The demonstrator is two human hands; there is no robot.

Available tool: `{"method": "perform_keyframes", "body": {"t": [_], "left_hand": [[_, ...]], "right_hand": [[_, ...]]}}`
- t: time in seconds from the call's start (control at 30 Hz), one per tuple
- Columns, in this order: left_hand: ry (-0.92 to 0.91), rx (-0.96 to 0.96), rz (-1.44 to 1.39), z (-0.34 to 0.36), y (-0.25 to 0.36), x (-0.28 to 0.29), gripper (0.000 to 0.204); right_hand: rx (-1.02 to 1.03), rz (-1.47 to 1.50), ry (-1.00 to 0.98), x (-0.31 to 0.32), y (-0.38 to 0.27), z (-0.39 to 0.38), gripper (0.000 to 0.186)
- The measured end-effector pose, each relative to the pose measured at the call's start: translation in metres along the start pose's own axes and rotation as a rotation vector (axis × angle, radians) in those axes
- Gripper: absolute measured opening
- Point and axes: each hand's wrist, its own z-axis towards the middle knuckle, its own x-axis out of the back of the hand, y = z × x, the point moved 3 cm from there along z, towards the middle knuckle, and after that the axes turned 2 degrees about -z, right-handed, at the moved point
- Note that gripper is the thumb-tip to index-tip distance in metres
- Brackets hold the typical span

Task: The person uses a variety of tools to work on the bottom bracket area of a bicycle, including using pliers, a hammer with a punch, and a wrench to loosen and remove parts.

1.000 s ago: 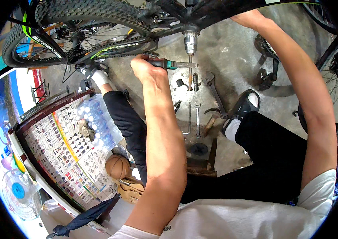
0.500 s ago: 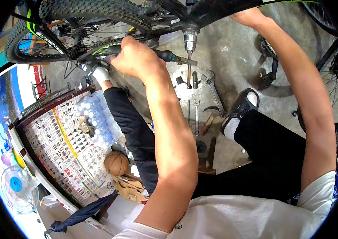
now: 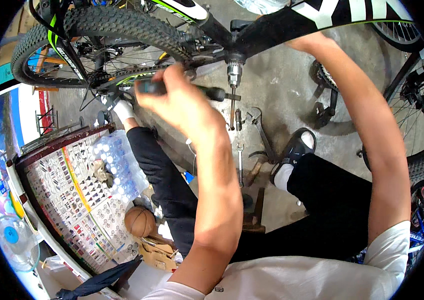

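My left hand (image 3: 174, 102), smeared by motion, is round the handle of a black tool (image 3: 212, 93). This tool lies crosswise, and its narrow metal end meets a slim upright rod (image 3: 232, 112). Above the rod, a silver splined socket (image 3: 234, 72) sits against the underside of the black bicycle frame (image 3: 267, 35), where its tubes join. My right hand (image 3: 312, 42) reaches up to the frame's thick tube, which hides its fingers. The bicycle's knobbly tyre (image 3: 122, 22) is at upper left.
On the concrete floor lie an adjustable wrench (image 3: 262, 132), a small spanner (image 3: 240, 165) and a hammer (image 3: 255, 170). To the left are a chart-covered cabinet (image 3: 79, 195), bottles in plastic wrap (image 3: 119, 165), a basketball (image 3: 140, 221) and a folded umbrella (image 3: 97, 280). Another bicycle's wheel (image 3: 417, 110) stands right.
My view has shifted, showing more of the frame. The tool's handle has swung a little, and my left hand's fingers look looser round it. My right hand stays at the tube.
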Motion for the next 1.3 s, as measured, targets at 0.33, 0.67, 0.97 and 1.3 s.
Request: {"method": "perform_keyframes", "body": {"t": [0.33, 0.67, 0.97, 1.3], "left_hand": [[0.181, 0.610, -0.210, 0.014, -0.029, 0.083, 0.042], [0.130, 1.472, -0.479, -0.010, -0.139, 0.147, 0.055], [0.038, 1.447, -0.331, 0.004, -0.124, 0.155, 0.046], [-0.096, 1.267, -0.341, 0.018, -0.118, 0.157, 0.032]], "right_hand": [[0.050, -0.071, -0.182, -0.005, 0.001, 0.002, 0.029], [0.055, 0.037, 0.016, -0.003, -0.011, 0.000, 0.022], [0.172, -0.022, -0.037, -0.007, -0.002, 0.000, 0.028], [0.334, -0.120, -0.015, -0.024, 0.017, -0.003, 0.033]]}}
